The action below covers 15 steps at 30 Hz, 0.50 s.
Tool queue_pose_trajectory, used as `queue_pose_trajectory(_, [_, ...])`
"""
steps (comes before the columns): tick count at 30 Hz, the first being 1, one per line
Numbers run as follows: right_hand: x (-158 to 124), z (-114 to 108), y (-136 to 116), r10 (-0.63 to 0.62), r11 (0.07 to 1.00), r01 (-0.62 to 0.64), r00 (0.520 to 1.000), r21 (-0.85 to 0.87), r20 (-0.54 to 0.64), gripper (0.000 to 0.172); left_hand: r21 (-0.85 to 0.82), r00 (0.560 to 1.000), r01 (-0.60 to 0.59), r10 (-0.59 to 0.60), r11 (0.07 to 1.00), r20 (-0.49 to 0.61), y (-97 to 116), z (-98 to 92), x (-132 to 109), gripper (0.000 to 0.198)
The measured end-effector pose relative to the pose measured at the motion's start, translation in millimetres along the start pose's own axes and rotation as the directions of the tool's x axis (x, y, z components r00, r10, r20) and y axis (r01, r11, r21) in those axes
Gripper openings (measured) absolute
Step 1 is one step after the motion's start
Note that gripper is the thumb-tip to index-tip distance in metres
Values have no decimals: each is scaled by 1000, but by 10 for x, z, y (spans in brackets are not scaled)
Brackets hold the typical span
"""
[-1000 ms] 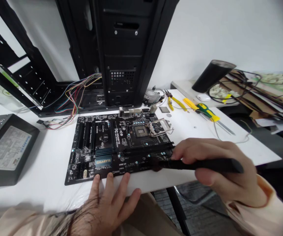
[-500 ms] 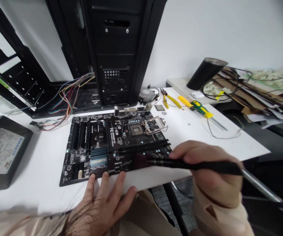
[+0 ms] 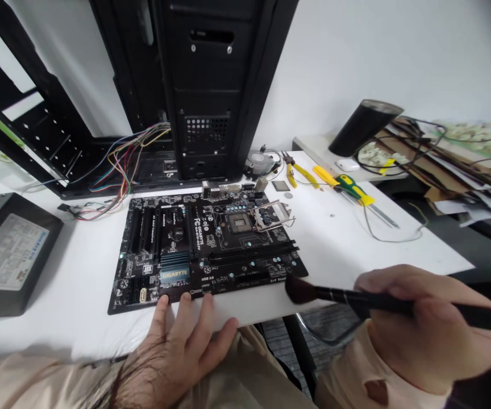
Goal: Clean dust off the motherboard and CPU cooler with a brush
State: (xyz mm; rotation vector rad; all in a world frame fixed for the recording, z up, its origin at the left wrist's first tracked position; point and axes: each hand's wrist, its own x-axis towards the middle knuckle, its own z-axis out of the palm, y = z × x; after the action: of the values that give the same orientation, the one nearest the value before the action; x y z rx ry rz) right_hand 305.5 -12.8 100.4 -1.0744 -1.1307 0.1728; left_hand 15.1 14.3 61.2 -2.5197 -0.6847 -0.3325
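A black Gigabyte motherboard (image 3: 203,244) lies flat on the white table (image 3: 335,255), its CPU socket (image 3: 239,224) uncovered and the metal retention frame (image 3: 269,215) raised. My left hand (image 3: 190,343) rests with spread fingertips on the board's near edge, holding nothing. My right hand (image 3: 424,324) grips a black-handled brush (image 3: 348,296). The dark bristles (image 3: 299,289) sit just off the board's near right corner, apparently not touching it.
A black PC case (image 3: 203,85) with coloured wires (image 3: 117,187) stands behind the board. A power supply (image 3: 9,253) lies left. Yellow pliers (image 3: 300,175), a screwdriver (image 3: 354,190), a CPU cooler (image 3: 259,162) and a black tumbler (image 3: 365,128) lie beyond.
My right hand has moved right and toward me, taking the brush bristles from above the board's lower edge to just off its corner. My left hand stays on the board's edge.
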Motion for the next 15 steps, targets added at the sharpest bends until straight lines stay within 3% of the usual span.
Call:
queue_pose_trajectory(1, [-27,102,-32,73,995,-81,991,65,115,18,-8,1000,5,-5,1000,6,-2,-7,9,51])
queue_pose_trajectory(2, [-51,204,-57,27,982,-41,997,185,78,20,-13,1000,14,-14,1000,12,-1,-13,17,51])
queue_pose_trajectory(4, [-76,383,-87,-10,961,-62,965,268,262,18,-19,999,32,-32,999,9,9,-21,21,50])
queue_pose_trajectory(7, [-54,517,-100,-77,967,-77,822,244,564,18,-16,999,42,-42,999,4,34,-20,8,50])
queue_pose_trajectory(9, [-30,487,-84,-59,982,-68,777,176,627,14,-14,999,37,-36,999,4,48,-11,-4,50])
queue_pose_trajectory(12, [-35,237,-1,12,998,-42,843,43,537,12,-9,999,40,-40,999,-17,54,11,-8,49])
queue_pose_trajectory(14, [-54,-41,76,87,995,-62,917,-78,389,14,3,998,42,-42,999,-41,50,19,1,49])
queue_pose_trajectory(15, [-60,-192,110,134,984,-83,930,-161,342,15,12,998,37,-36,999,-46,48,18,8,50])
